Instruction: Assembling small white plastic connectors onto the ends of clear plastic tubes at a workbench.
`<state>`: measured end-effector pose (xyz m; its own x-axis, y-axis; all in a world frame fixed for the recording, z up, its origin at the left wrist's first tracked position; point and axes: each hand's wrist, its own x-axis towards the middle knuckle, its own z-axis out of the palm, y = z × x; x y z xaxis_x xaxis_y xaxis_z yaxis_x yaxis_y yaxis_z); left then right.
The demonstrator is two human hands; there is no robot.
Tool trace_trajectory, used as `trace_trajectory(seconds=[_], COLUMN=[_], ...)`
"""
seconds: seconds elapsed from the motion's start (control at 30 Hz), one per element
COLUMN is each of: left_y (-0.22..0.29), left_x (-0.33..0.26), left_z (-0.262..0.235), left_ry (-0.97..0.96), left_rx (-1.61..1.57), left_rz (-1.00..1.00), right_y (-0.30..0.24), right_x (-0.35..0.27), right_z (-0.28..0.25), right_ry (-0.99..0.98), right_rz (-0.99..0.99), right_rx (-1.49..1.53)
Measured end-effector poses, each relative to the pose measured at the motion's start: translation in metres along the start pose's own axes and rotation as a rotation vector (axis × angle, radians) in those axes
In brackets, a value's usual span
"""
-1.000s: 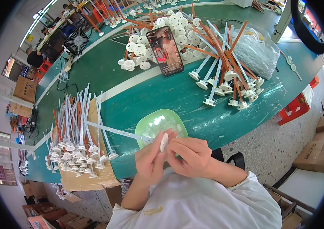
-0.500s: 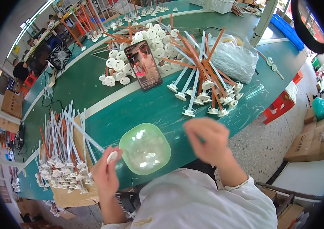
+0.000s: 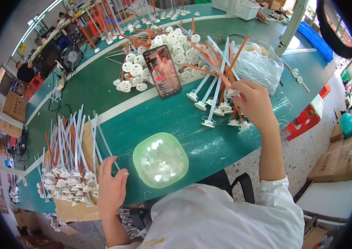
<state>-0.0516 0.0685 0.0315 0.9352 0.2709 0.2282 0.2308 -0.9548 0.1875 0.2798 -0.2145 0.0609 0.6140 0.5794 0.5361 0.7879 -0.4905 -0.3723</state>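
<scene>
My right hand [image 3: 255, 103] is closed at the pile on the right, its fingertips on the white disc-shaped base [image 3: 232, 93] of an orange strip. Around it lie several orange and clear strips with white bases [image 3: 209, 121], crossing each other. My left hand [image 3: 113, 186] hovers by the front edge with thumb and fingers apart and nothing between them. Close to its fingertips lies a thin pale strip [image 3: 106, 143]. Left of that hand is a dense pile of strips with white bases [image 3: 66, 178]. Between my hands sits a light green bowl [image 3: 137, 167] of small clear, shiny pieces.
A phone [image 3: 163, 72] playing a video leans on a heap of white discs [image 3: 136, 69]. A clear plastic bag [image 3: 259, 68] lies behind the right pile. Cardboard [image 3: 76, 211] is under the left pile. Farther back are a black fan [image 3: 71, 57] and white baskets [image 3: 246, 9].
My right hand has moved up and right from near the bowl to the right pile and grasped a base. My left hand has let go of the white-based strip it held.
</scene>
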Motion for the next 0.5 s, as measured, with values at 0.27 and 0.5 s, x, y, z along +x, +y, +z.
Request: trace_trajectory(seconds=[0.27, 0.5], left_y=[-0.006, 0.054], left_x=[-0.003, 0.011], left_z=[0.006, 0.008], left_ry=[-0.004, 0.187], left_rx=[0.032, -0.534], left_rz=[0.001, 0.137], right_y=[-0.041, -0.092], right_x=[-0.035, -0.099], right_z=[-0.007, 0.038], right_ry=[0.061, 0.243], right_rz=[-0.079, -0.016], right_rx=[0.260, 0.576])
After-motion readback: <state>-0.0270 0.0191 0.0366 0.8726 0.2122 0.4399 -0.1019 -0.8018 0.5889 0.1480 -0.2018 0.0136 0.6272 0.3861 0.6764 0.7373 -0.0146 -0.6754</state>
